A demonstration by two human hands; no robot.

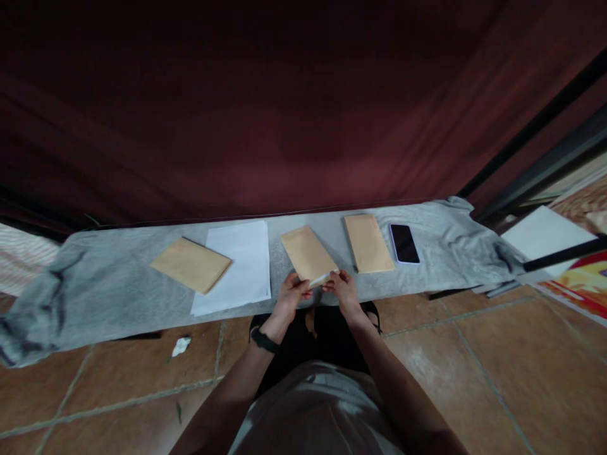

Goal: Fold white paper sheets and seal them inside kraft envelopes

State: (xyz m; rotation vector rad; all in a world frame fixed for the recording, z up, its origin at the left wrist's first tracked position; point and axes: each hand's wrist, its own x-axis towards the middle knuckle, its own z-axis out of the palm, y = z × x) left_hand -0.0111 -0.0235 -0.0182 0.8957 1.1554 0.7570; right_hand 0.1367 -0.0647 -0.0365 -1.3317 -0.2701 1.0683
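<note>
A person gripped a tan envelope (308,251) by its near end, at the front edge of a bench spread with gray cloth (109,300). The envelope was a flat, matte paper rectangle, plain on its upper face, with a narrow white strip (320,279) showing across the near end; whether it was a flap or a sheet inside could not be told. Its long axis ran aslant, the far end pointing away and to the person's left, the near end toward the body and slightly right. The left hand (290,296) pinched the near left corner, a dark band (264,341) around its wrist; the right hand (343,289) held the near right corner, fingers bent close. To the left, smooth white paper (241,262) lay partly beneath a second envelope (187,262), set crosswise. To the right rested a third envelope (368,243), just beside a dark-screened phone (405,244) with a pale, rounded rim. The cloth was soft, mottled and rumpled at both ends.
</note>
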